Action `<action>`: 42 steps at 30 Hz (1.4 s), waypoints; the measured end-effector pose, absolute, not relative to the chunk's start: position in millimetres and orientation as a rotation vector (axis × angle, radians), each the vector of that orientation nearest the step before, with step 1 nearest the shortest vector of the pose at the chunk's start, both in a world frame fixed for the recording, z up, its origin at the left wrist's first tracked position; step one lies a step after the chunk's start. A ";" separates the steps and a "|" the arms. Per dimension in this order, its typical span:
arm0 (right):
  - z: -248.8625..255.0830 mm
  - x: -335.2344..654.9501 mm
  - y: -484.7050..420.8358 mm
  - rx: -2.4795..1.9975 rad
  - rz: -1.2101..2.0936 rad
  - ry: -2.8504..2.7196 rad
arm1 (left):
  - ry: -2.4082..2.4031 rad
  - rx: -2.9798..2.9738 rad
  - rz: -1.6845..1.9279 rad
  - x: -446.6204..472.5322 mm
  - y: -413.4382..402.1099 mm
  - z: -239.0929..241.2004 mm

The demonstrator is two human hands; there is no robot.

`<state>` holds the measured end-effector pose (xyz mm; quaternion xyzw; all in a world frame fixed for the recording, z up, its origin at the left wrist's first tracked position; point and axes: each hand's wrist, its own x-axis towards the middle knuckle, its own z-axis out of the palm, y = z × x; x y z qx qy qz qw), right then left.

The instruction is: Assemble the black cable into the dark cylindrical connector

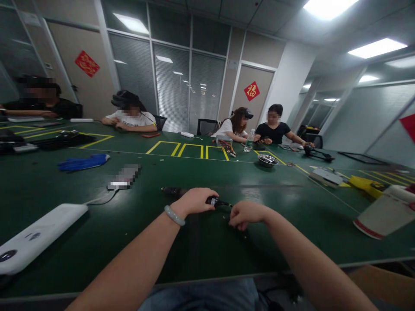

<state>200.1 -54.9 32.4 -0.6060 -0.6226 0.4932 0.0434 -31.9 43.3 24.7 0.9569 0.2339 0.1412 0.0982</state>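
Observation:
My left hand (196, 201) is closed around a black screwdriver-like tool (173, 191) that lies across the green table (227, 246); its dark tip pokes out to the right of my fingers. A pale bangle sits on that wrist. My right hand (244, 214) is curled just beside the tool's tip, fingers pinched down on something small and dark on the table that I cannot make out.
A white power bank (35, 239) with a cable lies at left, blue gloves (82, 163) farther back. A metal bowl (267, 160), a water bottle (248, 141) and a paper cup (382, 216) lie to the right. Several people sit along the far side.

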 end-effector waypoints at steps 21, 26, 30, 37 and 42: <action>-4.4 197.9 -40.8 -1.966 0.633 -1.469 | 0.961 2.999 0.570 20.5 21.9 5.6; -0.4 195.6 -45.8 -2.014 0.338 -1.560 | 0.907 2.992 0.594 18.3 22.0 6.1; -1.7 194.8 -46.8 -1.987 0.332 -1.591 | 0.888 2.963 0.632 15.5 21.9 7.0; -3.8 190.4 -46.6 -1.934 0.346 -1.622 | 0.863 2.918 0.637 12.9 23.0 6.6; -5.8 190.4 -45.5 -1.893 0.303 -1.646 | 0.842 2.915 0.673 12.5 24.1 6.1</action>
